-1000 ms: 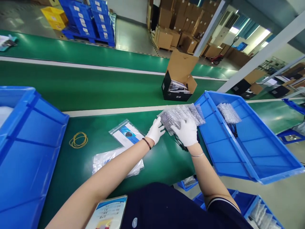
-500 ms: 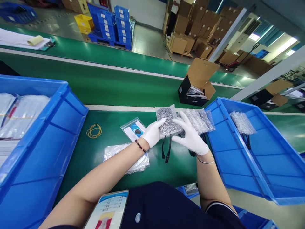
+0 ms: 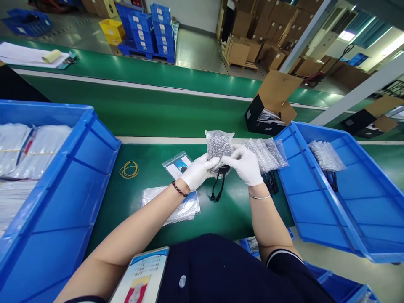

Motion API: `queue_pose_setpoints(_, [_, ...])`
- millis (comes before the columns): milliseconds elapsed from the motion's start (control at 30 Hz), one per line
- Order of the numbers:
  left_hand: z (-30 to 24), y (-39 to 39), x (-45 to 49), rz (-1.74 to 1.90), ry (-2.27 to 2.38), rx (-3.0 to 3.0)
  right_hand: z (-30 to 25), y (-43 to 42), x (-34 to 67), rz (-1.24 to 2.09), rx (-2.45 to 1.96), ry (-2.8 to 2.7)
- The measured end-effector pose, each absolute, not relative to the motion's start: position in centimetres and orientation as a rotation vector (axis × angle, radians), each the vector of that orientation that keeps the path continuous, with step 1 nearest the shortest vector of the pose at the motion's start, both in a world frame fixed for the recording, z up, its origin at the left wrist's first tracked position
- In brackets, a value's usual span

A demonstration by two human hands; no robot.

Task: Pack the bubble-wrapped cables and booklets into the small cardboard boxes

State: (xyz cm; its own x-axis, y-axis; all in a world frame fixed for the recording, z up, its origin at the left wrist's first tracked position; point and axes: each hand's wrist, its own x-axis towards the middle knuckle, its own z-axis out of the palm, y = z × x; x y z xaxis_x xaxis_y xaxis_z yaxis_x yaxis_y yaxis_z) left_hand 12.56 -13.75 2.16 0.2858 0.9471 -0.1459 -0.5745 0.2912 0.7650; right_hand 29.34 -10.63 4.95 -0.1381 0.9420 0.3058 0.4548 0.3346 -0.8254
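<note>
Both my hands wear white gloves and together hold up a bubble-wrapped pack (image 3: 218,145) with black cable ends (image 3: 218,187) hanging below it. My left hand (image 3: 198,171) pinches its lower left edge; my right hand (image 3: 243,165) grips its lower right. The pack is raised above the green table (image 3: 132,210). A fanned row of more bubble-wrapped packs (image 3: 267,153) lies just right of my right hand, against the rim of the right blue bin (image 3: 328,202).
A zip bag with a printed card (image 3: 177,165) and a stack of clear bags (image 3: 176,208) lie under my left forearm. Yellow rubber bands (image 3: 128,170) rest further left. A large blue bin (image 3: 47,185) of bagged sheets stands left. An open black box (image 3: 267,115) sits on the conveyor behind.
One bubble-wrapped pack was drawn from the fanned row and lifted upright between both hands; its cables now dangle. The view shifted left, showing more of the left bin.
</note>
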Motion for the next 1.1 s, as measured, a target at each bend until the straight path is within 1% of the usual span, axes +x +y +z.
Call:
queue_pose_setpoints(200, [1.9,-13.6,12.8,1.084,0.672,0.621,4.8,-10.3,29.3,0.838,-1.279,-1.689])
queue_pose_setpoints(300, [2.1,-13.7,12.7,1.112,0.693,0.61,5.4,-11.2,29.3,0.825,-1.217,-1.728])
queue_pose_setpoints(400, [2.7,-13.4,11.8,1.312,0.684,0.582,6.2,-12.9,29.5,0.676,-1.042,-1.862])
queue_pose_setpoints(467, [3.3,-13.1,10.6,1.518,0.659,0.582,6.1,-13.9,29.5,0.7,-1.016,-1.892])
queue_pose_setpoints(533, [3.8,-13.0,9.2,1.646,0.678,0.612,5.2,-14.4,29.1,0.997,-1.072,-1.862])
queue_pose_setpoints(600, [4.2,-13.2,8.1,1.685,0.718,0.659,4.1,-14.3,28.5,1.429,-1.039,-1.741])
queue_pose_setpoints(633, [4.3,-13.5,7.8,1.69,0.715,0.697,3.5,-14.1,28.3,1.598,-0.954,-1.647])
queue_pose_setpoints(700, [4.4,-14.4,7.6,1.669,0.66,0.822,2.8,-13.6,27.9,1.763,-0.707,-1.506])
queue_pose_setpoints(800, [3.8,-16.1,8.6,1.577,0.688,0.987,2.3,-13.4,27.5,1.742,-0.488,-1.6])
queue_pose_setpoints(867, [2.9,-17.2,9.8,1.563,0.81,1.002,1.5,-13.6,27.1,1.647,-0.593,-1.69])
queue_pose_setpoints(967, [1.7,-18.1,11.4,1.568,1.025,1.138,-0.9,-14.2,26.2,1.533,-0.85,-1.608])
queue_pose_setpoints(1033, [1.4,-18.0,11.5,1.445,1.12,1.339,-2.9,-14.7,25.7,1.457,-0.953,-1.506])
queue_pose_setpoints(1100, [1.7,-17.2,10.3,1.2,1.1,1.526,-4.4,-15.1,25.7,1.372,-1.022,-1.451])
